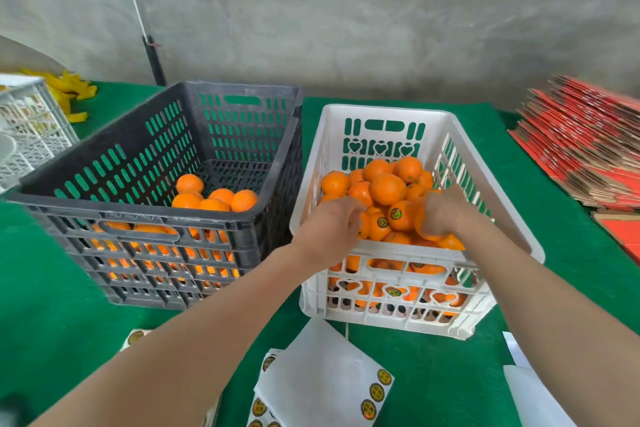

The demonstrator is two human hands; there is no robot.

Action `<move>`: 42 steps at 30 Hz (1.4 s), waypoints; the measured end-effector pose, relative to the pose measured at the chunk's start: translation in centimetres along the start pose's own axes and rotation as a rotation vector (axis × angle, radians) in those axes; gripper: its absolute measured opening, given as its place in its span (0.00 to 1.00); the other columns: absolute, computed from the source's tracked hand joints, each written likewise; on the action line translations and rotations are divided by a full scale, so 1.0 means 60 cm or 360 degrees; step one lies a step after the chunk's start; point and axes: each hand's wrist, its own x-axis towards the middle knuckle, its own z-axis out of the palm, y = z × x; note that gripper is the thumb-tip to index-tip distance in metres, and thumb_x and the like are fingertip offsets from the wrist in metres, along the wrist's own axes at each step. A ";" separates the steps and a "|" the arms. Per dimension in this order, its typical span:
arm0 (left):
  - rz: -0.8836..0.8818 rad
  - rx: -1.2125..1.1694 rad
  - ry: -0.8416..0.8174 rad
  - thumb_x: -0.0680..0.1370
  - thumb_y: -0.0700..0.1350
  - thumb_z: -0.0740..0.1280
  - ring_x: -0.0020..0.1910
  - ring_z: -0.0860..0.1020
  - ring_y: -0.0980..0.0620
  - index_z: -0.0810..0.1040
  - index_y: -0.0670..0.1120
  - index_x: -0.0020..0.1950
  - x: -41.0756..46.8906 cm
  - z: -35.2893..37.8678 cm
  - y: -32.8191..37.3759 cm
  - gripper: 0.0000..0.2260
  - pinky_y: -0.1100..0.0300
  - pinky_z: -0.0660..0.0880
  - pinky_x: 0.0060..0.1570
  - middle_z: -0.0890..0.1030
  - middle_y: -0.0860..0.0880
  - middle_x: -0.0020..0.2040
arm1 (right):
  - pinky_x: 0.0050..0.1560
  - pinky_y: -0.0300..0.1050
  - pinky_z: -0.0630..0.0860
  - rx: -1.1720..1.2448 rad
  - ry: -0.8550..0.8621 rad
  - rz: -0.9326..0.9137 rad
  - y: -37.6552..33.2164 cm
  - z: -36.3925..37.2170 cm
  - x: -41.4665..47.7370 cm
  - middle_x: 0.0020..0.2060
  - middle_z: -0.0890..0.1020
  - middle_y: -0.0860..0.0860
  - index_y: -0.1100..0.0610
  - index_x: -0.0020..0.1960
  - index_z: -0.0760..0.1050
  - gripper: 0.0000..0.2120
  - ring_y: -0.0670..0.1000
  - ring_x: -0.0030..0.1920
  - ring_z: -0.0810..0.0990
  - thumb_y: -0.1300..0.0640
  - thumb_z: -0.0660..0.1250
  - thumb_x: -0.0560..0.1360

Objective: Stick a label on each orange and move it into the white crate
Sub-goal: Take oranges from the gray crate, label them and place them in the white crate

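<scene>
Green felt covers the work table (52, 305). Nearest the operator, label sheets (325, 378) lie flat on it: white backing paper with round gold-and-black labels along the edges.

Beyond the sheets stands the white crate (398, 248), heaped with oranges to about rim level. Both hands are over its near end. The right hand (446, 215) is knuckles-up, its fingers curled down round a held orange (424, 230) that shows at the hand's left and lower edges, on or just above the pile. The left hand (329, 229) is also knuckles-up, with its fingers bent onto the pile beside a labelled orange (379, 224). Its fingertips are hidden, so it cannot be told whether it grips anything.

Step in hand, as judged: depositing fruit in the white crate. Next move: let go of the held orange where it will not roll, then fetch an unlabelled one from the black crate (156, 230), just beside on the left, and peel a label. The remaining oranges (214, 201) lie low there, so a deep reach is required.

Farther back are red flat cartons (588, 149) on the right, a white basket (31, 128) and yellow strips (69, 90) on the left, then a grey concrete wall (346, 10).
</scene>
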 end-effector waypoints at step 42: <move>-0.0588 0.1059 -0.1173 0.75 0.45 0.70 0.60 0.74 0.41 0.58 0.48 0.74 0.105 -0.211 -0.396 0.32 0.50 0.75 0.58 0.65 0.43 0.69 | 0.61 0.46 0.67 0.1187 0.0683 -0.0876 -0.428 -0.092 -0.080 0.66 0.68 0.54 0.56 0.70 0.63 0.28 0.54 0.66 0.66 0.73 0.57 0.72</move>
